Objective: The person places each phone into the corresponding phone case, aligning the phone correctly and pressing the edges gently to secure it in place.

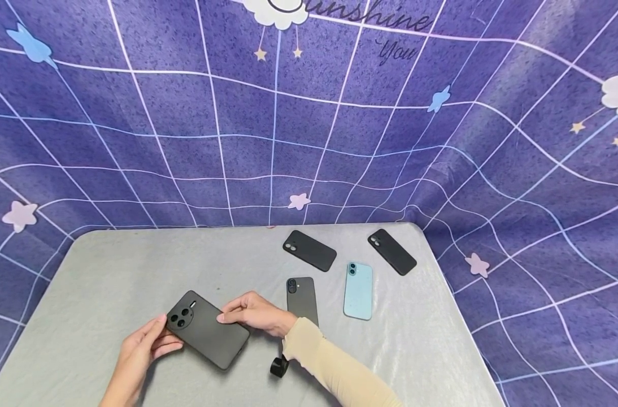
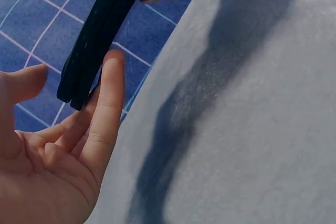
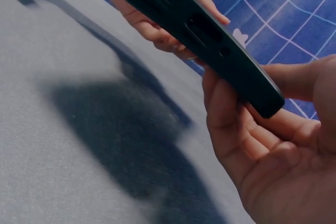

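Observation:
A dark grey phone (image 1: 214,333) with a round camera island is held tilted above the table between both hands. In the wrist views its edge (image 3: 247,85) shows two dark layers, like a phone and a case, split apart at one end. My right hand (image 1: 253,311) pinches one long side, thumb on the back and fingers underneath. At the camera end, my left hand (image 1: 143,342) touches the underside with extended fingers; in the left wrist view its thumb (image 2: 29,83) stands away from the phone.
Right of the hands lie another dark grey phone (image 1: 301,297), partly behind my right wrist, and a light blue phone (image 1: 358,291). Two black phone cases (image 1: 309,250) (image 1: 392,251) lie farther back. A purple grid-patterned curtain (image 1: 248,113) rises behind the grey table (image 1: 126,265).

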`<state>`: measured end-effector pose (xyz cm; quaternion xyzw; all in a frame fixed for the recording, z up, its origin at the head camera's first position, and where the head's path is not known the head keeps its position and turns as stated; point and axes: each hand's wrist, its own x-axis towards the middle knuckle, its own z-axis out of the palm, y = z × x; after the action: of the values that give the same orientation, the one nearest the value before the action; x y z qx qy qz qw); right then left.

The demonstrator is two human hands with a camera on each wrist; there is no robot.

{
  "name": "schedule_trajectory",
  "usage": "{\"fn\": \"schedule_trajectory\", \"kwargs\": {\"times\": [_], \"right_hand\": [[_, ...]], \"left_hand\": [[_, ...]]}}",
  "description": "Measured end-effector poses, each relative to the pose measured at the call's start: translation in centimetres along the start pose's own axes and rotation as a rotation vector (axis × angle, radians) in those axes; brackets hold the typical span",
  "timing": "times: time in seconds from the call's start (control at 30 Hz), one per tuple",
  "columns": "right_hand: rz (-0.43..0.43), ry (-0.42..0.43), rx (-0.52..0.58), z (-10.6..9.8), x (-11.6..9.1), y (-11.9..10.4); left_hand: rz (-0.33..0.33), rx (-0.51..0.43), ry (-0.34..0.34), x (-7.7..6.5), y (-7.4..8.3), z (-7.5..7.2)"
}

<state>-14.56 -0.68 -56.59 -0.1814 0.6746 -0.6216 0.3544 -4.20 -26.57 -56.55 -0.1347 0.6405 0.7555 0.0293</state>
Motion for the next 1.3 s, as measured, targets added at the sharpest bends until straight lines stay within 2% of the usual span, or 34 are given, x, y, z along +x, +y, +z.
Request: {"fn": "schedule_trajectory", "kwargs": {"times": [0.1, 0.23, 0.4, 0.5, 0.87, 1.0, 1.07, 1.3], "right_hand": [[0.011, -0.058, -0.001, -0.2, -0.1, -0.2], [0.037, -0.107, -0.011, -0.4, -0.2, -0.4], [0.061, -0.158, -0.036, -0.5, -0.2, -0.5], [0.063, -0.204, -0.051, -0.6, -0.2, -0.7], [0.065, -0.288, -0.115, -0.8, -0.1, -1.2], [0.049, -0.313, -0.144, -0.8, 0.0, -1.1], [0.047, -0.318, -0.154, -0.9, 0.0, -1.1], [0.049, -0.324, -0.145, -0.9, 0.1, -1.2]], "left_hand": [[0.015, 0.017, -0.008, 0.0, 0.1, -0.4], [0.008, 0.099, -0.004, -0.1, 0.2, -0.7], [-0.064, 0.303, 0.006, -0.2, 0.6, -1.0], [-0.075, 0.409, -0.02, -0.2, 0.8, -0.9], [-0.084, 0.675, -0.122, -0.1, 1.5, -0.9], [-0.109, 0.718, -0.149, 0.0, 1.5, -0.7], [-0.115, 0.71, -0.158, 0.1, 1.4, -0.7], [-0.052, 0.668, -0.144, -0.1, 1.4, -0.2]]}}
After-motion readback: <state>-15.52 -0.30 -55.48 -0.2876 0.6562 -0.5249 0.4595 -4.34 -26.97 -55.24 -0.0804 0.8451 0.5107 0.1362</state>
